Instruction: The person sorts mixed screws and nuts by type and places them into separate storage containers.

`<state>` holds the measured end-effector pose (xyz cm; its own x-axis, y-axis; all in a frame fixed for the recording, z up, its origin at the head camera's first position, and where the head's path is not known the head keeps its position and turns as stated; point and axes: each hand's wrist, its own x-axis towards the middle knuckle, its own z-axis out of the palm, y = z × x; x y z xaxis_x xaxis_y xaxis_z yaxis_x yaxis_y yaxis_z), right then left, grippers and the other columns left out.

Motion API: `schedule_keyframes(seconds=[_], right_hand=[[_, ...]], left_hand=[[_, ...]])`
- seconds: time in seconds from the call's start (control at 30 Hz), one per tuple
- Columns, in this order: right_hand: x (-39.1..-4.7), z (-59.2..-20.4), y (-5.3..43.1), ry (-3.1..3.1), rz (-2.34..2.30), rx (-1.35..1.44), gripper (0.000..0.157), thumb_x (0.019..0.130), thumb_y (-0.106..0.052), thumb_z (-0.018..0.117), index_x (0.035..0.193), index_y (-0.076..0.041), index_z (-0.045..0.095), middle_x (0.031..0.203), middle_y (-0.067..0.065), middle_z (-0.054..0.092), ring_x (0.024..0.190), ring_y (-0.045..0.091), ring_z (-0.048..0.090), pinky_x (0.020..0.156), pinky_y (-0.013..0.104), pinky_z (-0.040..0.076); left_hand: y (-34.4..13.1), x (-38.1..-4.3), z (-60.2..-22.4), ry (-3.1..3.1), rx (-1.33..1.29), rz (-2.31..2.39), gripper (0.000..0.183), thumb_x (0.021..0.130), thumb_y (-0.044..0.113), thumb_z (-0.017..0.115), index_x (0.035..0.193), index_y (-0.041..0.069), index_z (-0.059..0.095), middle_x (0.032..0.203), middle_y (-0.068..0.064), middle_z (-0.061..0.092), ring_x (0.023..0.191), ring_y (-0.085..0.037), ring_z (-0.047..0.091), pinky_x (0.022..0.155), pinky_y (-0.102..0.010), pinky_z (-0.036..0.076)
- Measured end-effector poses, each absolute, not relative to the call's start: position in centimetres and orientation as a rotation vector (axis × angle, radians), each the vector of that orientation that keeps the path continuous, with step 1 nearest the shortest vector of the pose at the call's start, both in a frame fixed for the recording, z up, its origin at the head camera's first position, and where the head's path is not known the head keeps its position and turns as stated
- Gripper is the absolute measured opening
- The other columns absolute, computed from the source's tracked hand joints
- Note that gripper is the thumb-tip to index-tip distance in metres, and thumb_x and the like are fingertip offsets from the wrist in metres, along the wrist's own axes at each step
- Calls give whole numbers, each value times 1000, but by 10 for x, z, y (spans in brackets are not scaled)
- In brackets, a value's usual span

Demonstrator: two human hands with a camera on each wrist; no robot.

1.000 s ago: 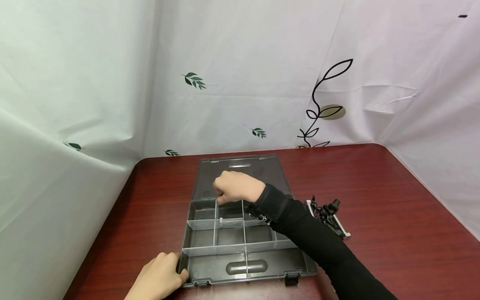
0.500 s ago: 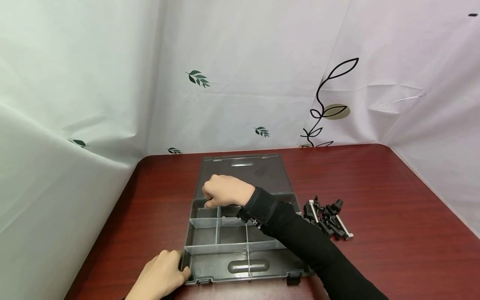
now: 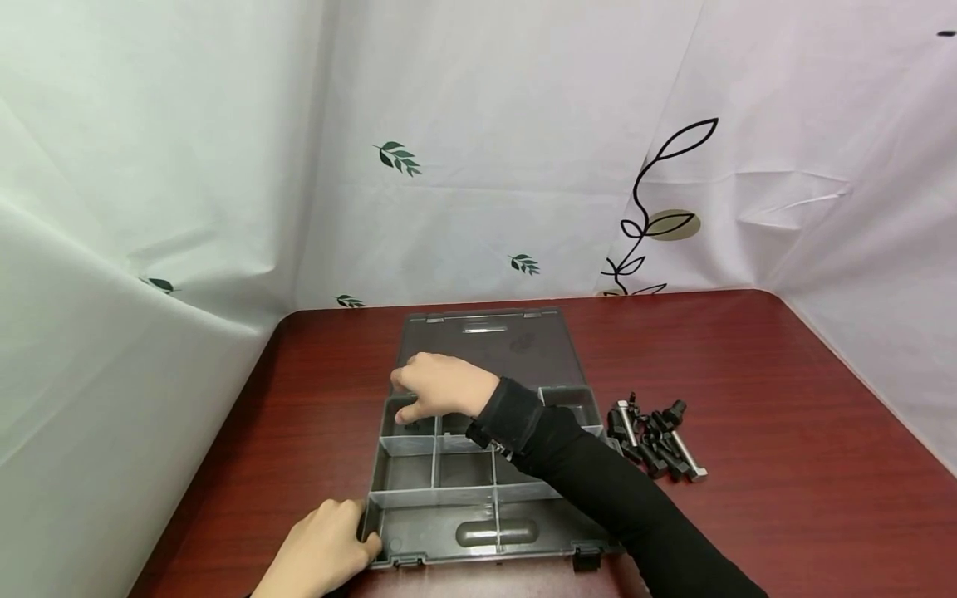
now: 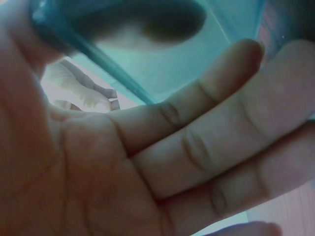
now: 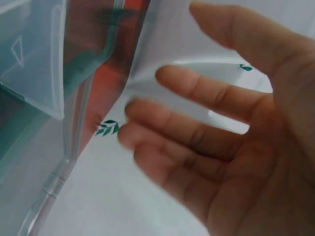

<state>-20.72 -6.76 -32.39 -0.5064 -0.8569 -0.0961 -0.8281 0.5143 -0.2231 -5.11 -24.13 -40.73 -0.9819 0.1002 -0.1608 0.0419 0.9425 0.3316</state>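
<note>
A grey see-through plastic compartment box [image 3: 419, 525] lies on the table with its lid [image 3: 516, 345] folded back flat behind it. At the box's front left corner my left hand [image 3: 321, 544] grips the side wall, thumb over the rim and fingers along the outside. My right hand [image 3: 444, 386] hovers over the back left compartment, its thumb and fingers spread apart. In the right wrist view that hand [image 5: 236, 132] holds nothing, and a clear divider [image 5: 37, 59] stands beside the fingertips. Something small and dark shows in the compartment beneath the right hand.
Right of the box, a loose pile of black and silver bolts [image 3: 658, 444] lies on the dark red table [image 3: 785, 432]. A black latch [image 3: 586, 558] sticks out at the box's front. White patterned cloth [image 3: 478, 191] hangs behind and along both sides.
My right hand has moved left from the second back compartment to the back left one, and its curled fingers have spread. My left hand stays at the box corner.
</note>
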Motion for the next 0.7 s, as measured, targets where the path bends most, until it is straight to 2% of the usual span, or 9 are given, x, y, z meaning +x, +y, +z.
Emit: schedule_keyframes(seconds=[0.07, 0.13, 0.7], right_hand=[[-209, -325, -65, 2576, -187, -1425, 51, 85, -42, 62, 126, -11, 55, 115, 5, 58, 101, 17, 55, 80, 23, 41], [-210, -325, -63, 2589, -162, -1407, 58, 84, -44, 63, 131, -13, 51, 121, 6, 56, 109, 20, 53, 85, 24, 40], [-214, -326, -46, 2626, -141, -1353, 58, 79, -40, 69, 129, -16, 52, 122, 3, 55, 111, 19, 52, 86, 25, 40]], left_hand=[[-241, -52, -407, 2908, 104, 495, 21, 68, 25, 65, 64, 13, 48, 61, 1, 47, 56, -18, 41, 53, -40, 38], [-241, -52, -407, 2904, 103, 494, 21, 68, 25, 65, 65, 13, 48, 61, 0, 47, 56, -18, 41, 53, -40, 38], [-241, -53, -407, 2889, 99, 488, 21, 68, 26, 66, 68, 11, 52, 64, -1, 52, 58, -18, 43, 54, -41, 39]])
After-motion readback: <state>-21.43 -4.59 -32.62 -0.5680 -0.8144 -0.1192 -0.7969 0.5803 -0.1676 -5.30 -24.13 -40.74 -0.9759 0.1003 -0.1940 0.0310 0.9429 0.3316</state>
